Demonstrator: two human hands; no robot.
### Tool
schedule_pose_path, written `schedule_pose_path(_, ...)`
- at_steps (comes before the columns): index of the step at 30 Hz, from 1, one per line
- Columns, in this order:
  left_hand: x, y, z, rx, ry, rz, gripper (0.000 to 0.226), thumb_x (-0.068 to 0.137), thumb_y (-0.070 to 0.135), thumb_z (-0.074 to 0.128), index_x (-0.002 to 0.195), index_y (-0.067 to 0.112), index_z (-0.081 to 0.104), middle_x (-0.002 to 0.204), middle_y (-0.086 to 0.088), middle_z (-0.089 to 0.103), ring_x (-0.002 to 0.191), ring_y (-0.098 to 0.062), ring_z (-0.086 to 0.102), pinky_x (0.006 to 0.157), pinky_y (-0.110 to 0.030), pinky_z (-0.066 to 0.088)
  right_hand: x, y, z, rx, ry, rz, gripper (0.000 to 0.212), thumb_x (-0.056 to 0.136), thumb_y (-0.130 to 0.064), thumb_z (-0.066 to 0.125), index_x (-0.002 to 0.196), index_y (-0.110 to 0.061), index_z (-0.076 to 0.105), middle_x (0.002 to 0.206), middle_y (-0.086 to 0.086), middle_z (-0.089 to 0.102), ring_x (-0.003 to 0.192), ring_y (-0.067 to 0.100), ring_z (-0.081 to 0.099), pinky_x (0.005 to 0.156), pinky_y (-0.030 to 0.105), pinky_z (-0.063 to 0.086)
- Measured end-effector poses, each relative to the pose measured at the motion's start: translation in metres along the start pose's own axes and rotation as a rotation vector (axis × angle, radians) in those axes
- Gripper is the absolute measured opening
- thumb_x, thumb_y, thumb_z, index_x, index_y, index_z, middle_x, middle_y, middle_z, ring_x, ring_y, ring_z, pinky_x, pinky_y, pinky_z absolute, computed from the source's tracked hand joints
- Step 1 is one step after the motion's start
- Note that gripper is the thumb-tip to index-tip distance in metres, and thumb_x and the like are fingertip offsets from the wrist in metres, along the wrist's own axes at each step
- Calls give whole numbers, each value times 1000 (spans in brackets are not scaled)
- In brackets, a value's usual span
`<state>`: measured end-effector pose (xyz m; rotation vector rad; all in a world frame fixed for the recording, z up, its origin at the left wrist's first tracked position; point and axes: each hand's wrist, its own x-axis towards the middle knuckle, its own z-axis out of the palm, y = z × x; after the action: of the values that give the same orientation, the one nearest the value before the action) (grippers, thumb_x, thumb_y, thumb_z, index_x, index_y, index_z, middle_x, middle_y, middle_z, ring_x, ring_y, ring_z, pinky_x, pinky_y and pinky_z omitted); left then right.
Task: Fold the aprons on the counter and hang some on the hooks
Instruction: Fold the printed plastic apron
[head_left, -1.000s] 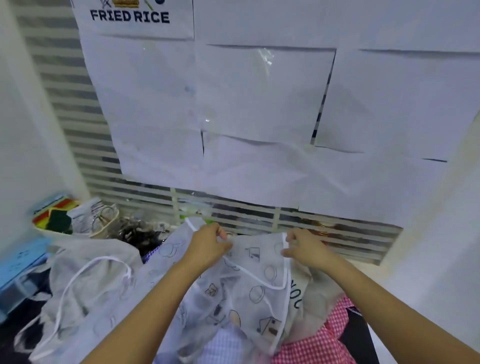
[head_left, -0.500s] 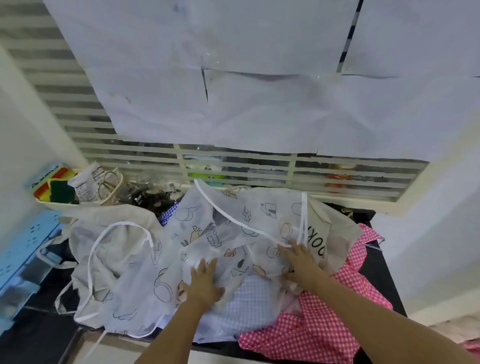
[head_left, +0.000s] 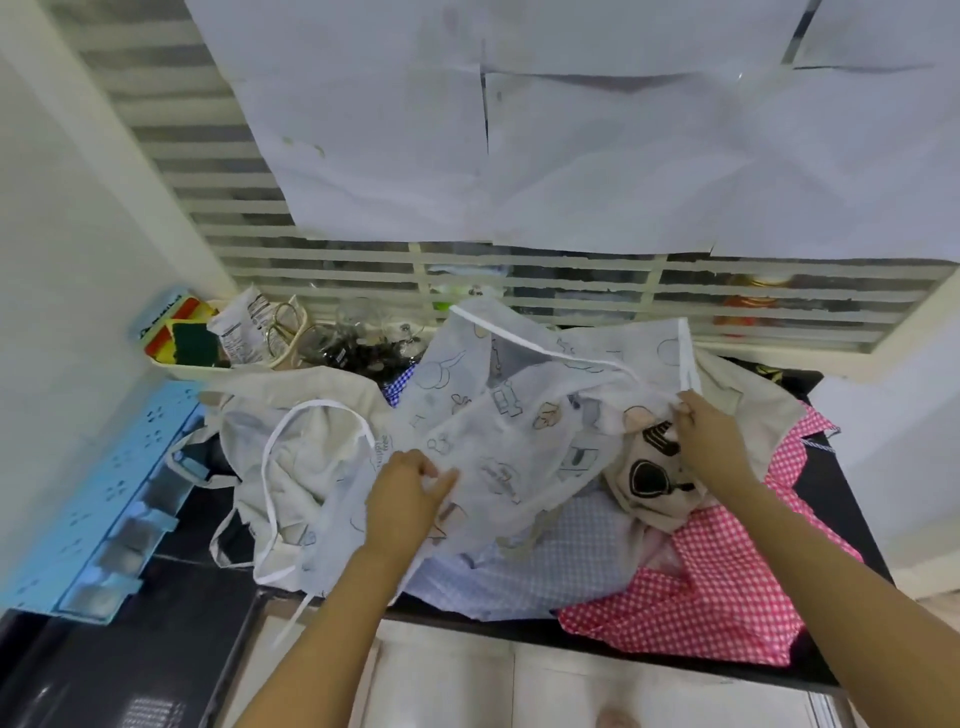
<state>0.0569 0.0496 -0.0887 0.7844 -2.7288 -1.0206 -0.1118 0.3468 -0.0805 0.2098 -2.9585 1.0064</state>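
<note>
A thin white apron with cartoon prints and white trim (head_left: 498, 415) lies crumpled on top of a pile on the black counter (head_left: 836, 499). My left hand (head_left: 402, 493) pinches its lower left fabric. My right hand (head_left: 709, 434) grips its right side near the white edge strip. Under it lie a cream apron with a white strap loop (head_left: 291, 457), a cream apron with black print (head_left: 652, 478), a pale blue checked apron (head_left: 561, 561) and a pink checked apron (head_left: 727, 587). No hooks are in view.
A pale basket (head_left: 197, 364) with sponges, a packet and scissors stands at the back left, beside dark clutter (head_left: 353, 348). A blue plastic rack (head_left: 93, 509) sits on the left. White paper sheets cover the slatted window behind. The counter's front edge runs below the pile.
I lowered the printed apron from in front of the window onto the pile. My hands pressed it flat, then moved apart, the right one to the apron's right edge.
</note>
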Motion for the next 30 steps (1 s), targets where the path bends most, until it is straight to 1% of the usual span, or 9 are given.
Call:
schedule_pose_path(3, -4, -15, -25, 251, -8, -141, 40, 85, 48, 65, 82, 10, 52, 79, -5, 59, 87, -29, 63, 63, -31, 42, -10, 0, -14, 82, 95, 63, 22, 98, 0, 36, 102, 4, 57, 81, 13, 55, 72, 26, 51, 56, 29, 33)
schedule_pose_path(6, -9, -28, -38, 327, -40, -333, 88, 75, 66, 64, 128, 0, 42, 125, -18, 52, 115, -36, 52, 89, -41, 44, -25, 5, -22, 71, 153, 132, 26, 98, 0, 37, 111, 7, 58, 93, 23, 61, 78, 31, 54, 56, 26, 33)
schedule_pose_path(8, -13, -41, -44, 319, -209, -445, 106, 69, 78, 59, 138, 2, 34, 133, -18, 47, 120, -34, 47, 97, -42, 42, -40, 12, -21, 33, 180, 184, 26, 97, 1, 39, 112, 7, 58, 101, 28, 63, 88, 40, 57, 68, 33, 38)
schedule_pose_path(11, -25, -52, -45, 132, -443, -406, 74, 81, 64, 60, 119, 1, 54, 111, -10, 61, 92, -25, 56, 74, -29, 42, -62, 22, -15, -18, 160, 242, 26, 94, 4, 40, 112, 8, 57, 104, 31, 62, 91, 45, 57, 75, 41, 42)
schedule_pose_path(15, -45, -46, -45, -53, -479, -300, 25, 91, 27, 63, 104, 6, 60, 94, -4, 62, 75, -14, 56, 59, -23, 43, -107, 7, 13, -112, 199, 88, 44, 78, -2, 50, 121, 9, 53, 120, 32, 52, 110, 48, 48, 95, 57, 41)
schedule_pose_path(20, -58, 8, -56, -455, -511, -370, 23, 95, 24, 55, 105, 6, 65, 82, -3, 66, 69, -14, 61, 60, -21, 48, -212, -81, 49, 158, -132, -454, 81, 78, -46, 74, 145, -31, 30, 157, -4, 16, 145, 13, 14, 112, 40, 21)
schedule_pose_path(23, -62, 48, -69, -542, -486, -359, 21, 95, 25, 58, 98, 6, 66, 77, -2, 61, 65, -12, 56, 55, -16, 46, -260, -112, 59, 145, -95, -692, 100, 70, -64, 71, 149, -38, 15, 160, -3, 7, 148, 21, 8, 113, 45, 19)
schedule_pose_path(27, -82, 91, -87, -675, -518, -328, 21, 96, 22, 55, 108, 5, 62, 72, -5, 59, 57, -12, 60, 52, -19, 50, -289, -123, 36, 25, 128, -919, 97, 76, -55, 73, 150, -32, 15, 160, 5, 8, 146, 36, 12, 115, 55, 15)
schedule_pose_path(30, -103, 118, -97, -554, -591, -241, 14, 97, 14, 53, 85, 9, 59, 50, -3, 55, 28, -4, 49, 31, -13, 37, -293, -96, 17, -143, 254, -853, 118, 64, -9, 86, 151, -36, 12, 161, 5, 2, 144, 40, 13, 108, 63, 26)
